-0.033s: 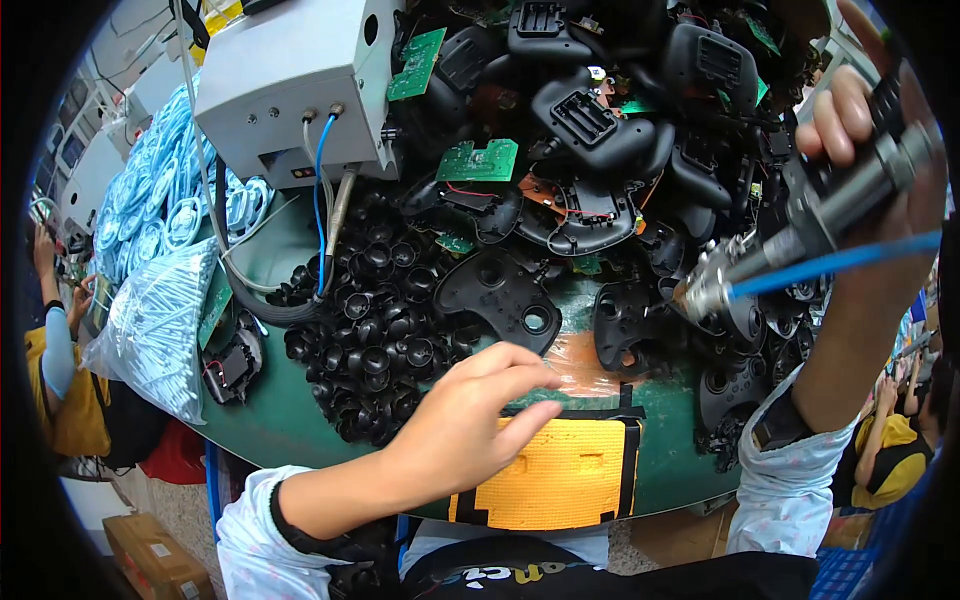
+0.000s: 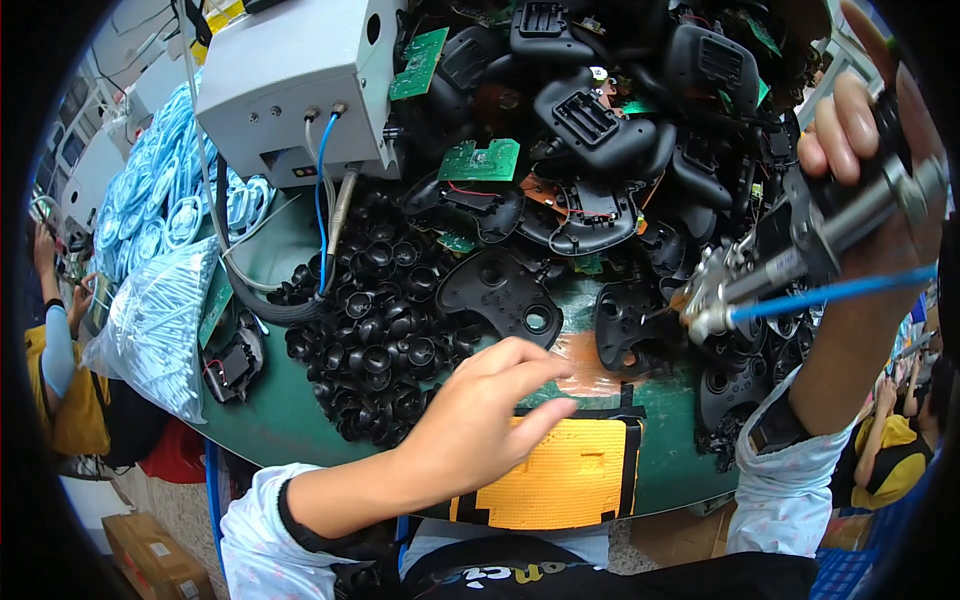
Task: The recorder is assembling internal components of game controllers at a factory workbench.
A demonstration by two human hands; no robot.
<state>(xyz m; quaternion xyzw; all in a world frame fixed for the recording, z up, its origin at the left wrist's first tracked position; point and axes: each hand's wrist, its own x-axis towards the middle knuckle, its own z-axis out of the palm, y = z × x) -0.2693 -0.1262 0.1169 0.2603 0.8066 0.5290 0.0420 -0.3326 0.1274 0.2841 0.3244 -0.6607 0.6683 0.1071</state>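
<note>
My left hand (image 2: 470, 425) hovers over the yellow textured pad (image 2: 560, 478) with its fingers apart and nothing in them. Just beyond its fingertips lies a black game-controller shell (image 2: 500, 300). Raised at the right, my right hand (image 2: 850, 130) is closed round the dark handle of a gun-shaped tool (image 2: 800, 265) with a metal barrel and a blue tube. The tool's thin tip points left, above another black controller shell (image 2: 625, 315). Part of the grip is hidden by my fingers.
Small black cup-shaped parts (image 2: 370, 330) lie heaped left of centre. Behind are piled controller halves (image 2: 590, 120) and green circuit boards (image 2: 480, 160). A grey metal box (image 2: 290, 90) with cables stands at the back left, beside a bag of pale blue parts (image 2: 160, 330). Other people work at both sides.
My left hand has shifted slightly to the right. The gun-shaped tool in my right hand has tilted a little, its front end slightly lower.
</note>
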